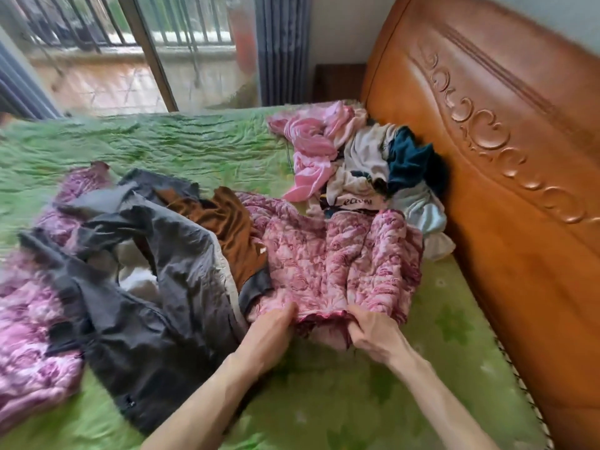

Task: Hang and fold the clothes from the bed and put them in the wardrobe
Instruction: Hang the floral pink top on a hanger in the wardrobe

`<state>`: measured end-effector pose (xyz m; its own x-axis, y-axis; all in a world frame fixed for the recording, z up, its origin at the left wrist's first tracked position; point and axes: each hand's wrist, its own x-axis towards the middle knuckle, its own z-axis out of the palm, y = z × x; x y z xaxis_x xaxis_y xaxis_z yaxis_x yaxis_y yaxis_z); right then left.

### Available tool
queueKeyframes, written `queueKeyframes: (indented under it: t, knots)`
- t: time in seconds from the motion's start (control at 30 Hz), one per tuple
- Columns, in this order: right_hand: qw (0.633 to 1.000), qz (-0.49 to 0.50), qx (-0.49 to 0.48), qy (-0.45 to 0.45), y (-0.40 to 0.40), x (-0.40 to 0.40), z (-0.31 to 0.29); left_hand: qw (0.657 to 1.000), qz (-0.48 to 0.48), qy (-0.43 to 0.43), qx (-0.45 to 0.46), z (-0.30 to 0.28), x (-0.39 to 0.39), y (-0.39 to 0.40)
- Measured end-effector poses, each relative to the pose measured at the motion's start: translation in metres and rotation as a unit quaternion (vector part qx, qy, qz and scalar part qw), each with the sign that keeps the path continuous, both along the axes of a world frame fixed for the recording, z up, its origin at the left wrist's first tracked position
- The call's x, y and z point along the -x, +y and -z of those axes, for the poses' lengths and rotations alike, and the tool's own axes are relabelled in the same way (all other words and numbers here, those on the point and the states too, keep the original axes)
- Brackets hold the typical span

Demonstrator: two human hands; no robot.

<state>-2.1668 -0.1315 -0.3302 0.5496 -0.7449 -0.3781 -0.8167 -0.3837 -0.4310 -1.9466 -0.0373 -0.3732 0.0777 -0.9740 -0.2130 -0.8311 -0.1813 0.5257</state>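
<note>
A pink floral quilted garment [331, 261] lies on the green bed [181, 151]. My left hand [269, 332] and my right hand [370, 336] both grip its near hem, a short way apart. To its left lies a dark grey jacket [156, 287] over a brown garment [227, 222]. Another pink floral quilted piece [29, 332] lies at the far left. A heap of pink, white, dark teal and pale blue clothes [360, 160] sits by the headboard. No wardrobe or hanger is in view.
A carved orange-brown headboard [487, 177] runs along the right side of the bed. Beyond the bed are a glass balcony door [136, 60], grey curtains [282, 47] and a dark bedside stand [337, 82].
</note>
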Motion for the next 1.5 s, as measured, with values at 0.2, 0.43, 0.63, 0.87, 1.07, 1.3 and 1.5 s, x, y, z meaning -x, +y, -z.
queueKeyframes:
  t: [0.2, 0.43, 0.63, 0.87, 1.07, 1.3, 1.5]
  knots:
    - [0.993, 0.023, -0.006, -0.118, -0.024, -0.021, -0.101, 0.988, -0.082, 0.098, 0.084, -0.084, -0.023, -0.007]
    - [0.954, 0.048, -0.054, -0.291, -0.048, -0.03, -0.222, 0.976, -0.082, 0.15, 0.138, -0.191, -0.031, -0.024]
    - [0.894, 0.107, -0.092, -0.425, -0.052, -0.024, -0.31, 0.956, -0.034, 0.195, 0.215, -0.282, -0.019, -0.045]
    - [0.791, 0.147, -0.113, -0.582, -0.051, -0.015, -0.386, 0.898, 0.063, 0.143, 0.412, -0.366, -0.009, -0.068]
    - [0.784, 0.167, -0.163, -0.575, -0.05, -0.001, -0.386, 0.826, 0.175, -0.113, 0.524, -0.354, -0.007, -0.067]
    - [0.79, 0.203, -0.194, -0.545, -0.035, 0.004, -0.359, 0.84, 0.1, -0.212, 0.489, -0.315, 0.023, -0.051]
    - [0.851, 0.178, -0.152, -0.471, -0.037, 0.021, -0.35, 0.849, 0.007, -0.226, 0.479, -0.304, 0.051, -0.052]
